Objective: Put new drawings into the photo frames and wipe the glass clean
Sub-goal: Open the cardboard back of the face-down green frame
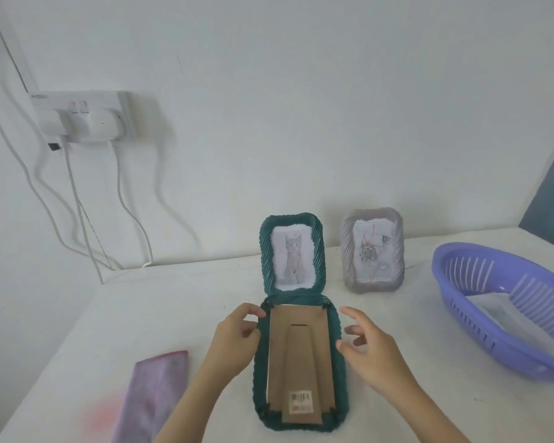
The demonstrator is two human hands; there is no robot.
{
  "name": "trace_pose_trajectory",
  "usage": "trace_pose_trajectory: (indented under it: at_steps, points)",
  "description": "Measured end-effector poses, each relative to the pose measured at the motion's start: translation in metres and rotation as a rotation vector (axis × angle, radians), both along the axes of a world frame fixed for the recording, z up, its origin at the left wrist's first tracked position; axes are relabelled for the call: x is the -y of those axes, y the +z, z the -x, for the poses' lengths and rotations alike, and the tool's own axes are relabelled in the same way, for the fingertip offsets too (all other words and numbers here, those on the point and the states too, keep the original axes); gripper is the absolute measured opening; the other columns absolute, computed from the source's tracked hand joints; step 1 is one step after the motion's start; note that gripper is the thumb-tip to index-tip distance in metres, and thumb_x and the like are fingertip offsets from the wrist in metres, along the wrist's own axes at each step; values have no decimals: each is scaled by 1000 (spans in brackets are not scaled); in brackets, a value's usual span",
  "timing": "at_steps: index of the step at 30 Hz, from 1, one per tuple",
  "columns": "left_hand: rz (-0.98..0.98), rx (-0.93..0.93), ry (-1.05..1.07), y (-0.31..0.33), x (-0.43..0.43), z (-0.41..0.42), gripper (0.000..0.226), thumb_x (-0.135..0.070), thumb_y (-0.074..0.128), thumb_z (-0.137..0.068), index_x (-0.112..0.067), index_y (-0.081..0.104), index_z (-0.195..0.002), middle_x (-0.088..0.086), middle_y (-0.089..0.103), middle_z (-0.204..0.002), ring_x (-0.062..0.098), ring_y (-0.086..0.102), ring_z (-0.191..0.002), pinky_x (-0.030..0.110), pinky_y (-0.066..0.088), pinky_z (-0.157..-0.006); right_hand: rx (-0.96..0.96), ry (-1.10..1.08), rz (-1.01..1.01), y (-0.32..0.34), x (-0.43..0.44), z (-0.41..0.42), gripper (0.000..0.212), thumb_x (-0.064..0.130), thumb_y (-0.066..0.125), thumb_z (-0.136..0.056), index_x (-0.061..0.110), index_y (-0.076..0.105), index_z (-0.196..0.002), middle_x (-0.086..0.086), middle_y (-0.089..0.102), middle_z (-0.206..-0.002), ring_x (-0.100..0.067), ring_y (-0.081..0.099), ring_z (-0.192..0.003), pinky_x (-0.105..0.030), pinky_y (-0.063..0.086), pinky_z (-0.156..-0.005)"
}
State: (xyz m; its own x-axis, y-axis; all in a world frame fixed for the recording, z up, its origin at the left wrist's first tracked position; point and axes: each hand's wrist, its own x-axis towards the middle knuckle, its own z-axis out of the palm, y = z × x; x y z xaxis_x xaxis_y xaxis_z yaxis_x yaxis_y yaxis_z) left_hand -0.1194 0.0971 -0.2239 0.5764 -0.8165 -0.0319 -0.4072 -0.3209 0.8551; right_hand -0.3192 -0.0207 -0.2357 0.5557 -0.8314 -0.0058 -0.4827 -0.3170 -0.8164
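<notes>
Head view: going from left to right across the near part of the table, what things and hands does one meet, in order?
Purple cloth → left hand → face-down green frame → right hand → purple basket.

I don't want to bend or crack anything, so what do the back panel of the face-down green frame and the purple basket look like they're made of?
The back panel of the green frame looks like brown cardboard or thin fibreboard: matte, flat, with a cut stand flap and a barcode sticker. The purple basket looks like moulded plastic: smooth, faintly glossy, with slotted walls.
</notes>
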Motion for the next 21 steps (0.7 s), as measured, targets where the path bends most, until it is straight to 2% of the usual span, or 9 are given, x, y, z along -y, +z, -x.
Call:
trace_pose_trajectory:
  at_steps: [2,5,7,10,14,16,19,21]
  points:
    - [21,-12,0,-9,-2,4,31,2,42,-85,-26,54,-91,2,59,-53,11,40,-49,24,41,-52,41,-13,-12,-13,-1,3,49,15,64,-83,34,49,-125,7,64,-91,-8,60,-82,-7,40,-70]
    - [33,-11,10,-22,-5,9,27,0,46,-87,-24,55,-93,2,69,-67,8,46,-50,20,43,-53,83,-42,3,-24,1,6,49,3,63,-81,28,53,-122,5,67,-80,-6,62,-77,0,40,-67]
    - [18,36,18,-30,-6,11,26,-3,49,-87,-28,55,-93,-5,69,-72,3,50,-51,13,42,-50,89,-56,19,-28,3,5,48,2,63,-81,28,53,-120,5,68,-80,-6,63,-76,0,41,-68]
    - [-9,174,34,-38,-6,15,27,-10,52,-86,-36,53,-89,-11,67,-81,3,56,-58,10,41,-53,96,-63,78,-31,6,5,47,2,62,-81,28,53,-119,5,68,-79,-6,63,-74,-2,42,-70]
    - [-36,350,53,-41,-3,19,18,-17,53,-86,-29,59,-99,-12,65,-90,1,52,-58,16,37,-56,80,-62,120,-32,9,3,46,2,61,-82,25,52,-121,5,67,-79,-5,62,-77,-4,42,-69]
    - [-55,413,59,-44,-1,19,18,-20,53,-86,-26,60,-102,-13,64,-96,4,51,-66,20,36,-62,64,-61,136,-34,10,3,45,3,61,-83,23,52,-122,6,66,-79,-4,61,-76,-4,41,-68]
    - [2,492,65,-49,1,19,22,-19,53,-87,-23,60,-107,-9,61,-104,13,54,-90,22,39,-73,49,-57,145,-35,10,5,43,6,60,-84,21,51,-123,9,63,-82,-3,59,-76,-5,40,-68]
    - [76,517,30,-52,0,20,35,-35,47,-87,-21,57,-117,-7,60,-115,18,53,-107,23,38,-85,44,-43,151,-34,10,4,42,15,61,-85,23,50,-125,11,60,-91,-3,57,-82,-8,39,-72]
